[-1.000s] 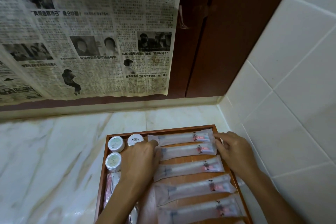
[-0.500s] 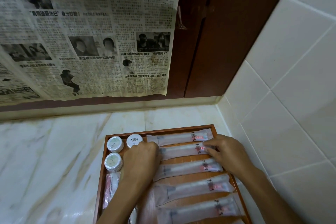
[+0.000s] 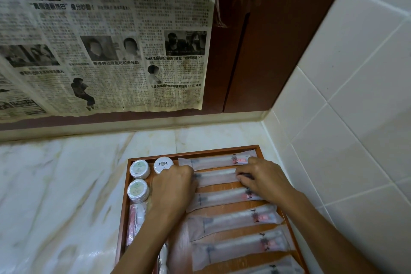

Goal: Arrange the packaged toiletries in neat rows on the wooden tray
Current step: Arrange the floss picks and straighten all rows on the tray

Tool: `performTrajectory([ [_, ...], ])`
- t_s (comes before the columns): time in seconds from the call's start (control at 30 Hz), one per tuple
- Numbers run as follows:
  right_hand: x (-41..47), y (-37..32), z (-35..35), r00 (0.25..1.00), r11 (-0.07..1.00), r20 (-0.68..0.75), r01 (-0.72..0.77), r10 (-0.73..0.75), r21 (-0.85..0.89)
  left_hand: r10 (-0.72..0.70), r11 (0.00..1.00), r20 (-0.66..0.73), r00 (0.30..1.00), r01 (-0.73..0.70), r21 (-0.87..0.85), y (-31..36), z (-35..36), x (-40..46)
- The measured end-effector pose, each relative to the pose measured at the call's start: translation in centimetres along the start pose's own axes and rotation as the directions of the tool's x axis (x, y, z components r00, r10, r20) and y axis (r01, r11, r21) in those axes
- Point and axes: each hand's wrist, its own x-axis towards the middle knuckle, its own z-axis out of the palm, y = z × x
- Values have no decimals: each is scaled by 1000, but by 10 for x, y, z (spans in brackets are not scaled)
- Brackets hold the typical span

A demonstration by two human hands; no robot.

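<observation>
Round tubs [image 3: 139, 169] sit at the wooden tray's [image 3: 193, 153] left; left hand [image 3: 172, 187] and right hand [image 3: 263, 179] each pinch an end of the second packet [image 3: 214, 177], lying in its row on the marble bench [image 3: 62, 184].

Reddish-brown wooden tray [image 3: 193, 154], smooth, faint sheen. Long translucent frosted plastic sachets [image 3: 233, 220], matt and crinkled, at 3 o'clock on it. Round white wrapped pucks [image 3: 139, 169] at 10 o'clock, satin. Glossy veined white marble counter [image 3: 55, 184]. Yellowed matt newspaper [image 3: 106, 38]. Glazed white wall tiles [image 3: 355, 95]. Dark polished wood panel [image 3: 278, 40].
</observation>
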Motion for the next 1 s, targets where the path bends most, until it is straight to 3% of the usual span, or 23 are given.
performTrajectory([
  [0.13, 0, -1, -1, 1000, 1000, 23, -16, 16, 24, 3, 1000, -7, 1000, -3, -9, 0, 1, 0],
  [0.27, -10, 10, -13, 985, 967, -43, -156, 168, 200, 23, 996, -19, 1000, -25, -82, -1, -2, -7],
  [0.37, -27, 18, -19, 964, 955, -97, -226, 248, 194, 63, 988, -36, 997, -68, -137, -3, -7, -18],
  [0.63, -68, 4, -10, 979, 963, 24, -204, 203, 174, 110, 977, 37, 993, -101, -187, -7, 6, -44],
  [1.0, -64, 5, -4, 978, 969, -13, -206, 210, 136, 84, 992, 26, 996, -81, -95, 0, 8, -44],
])
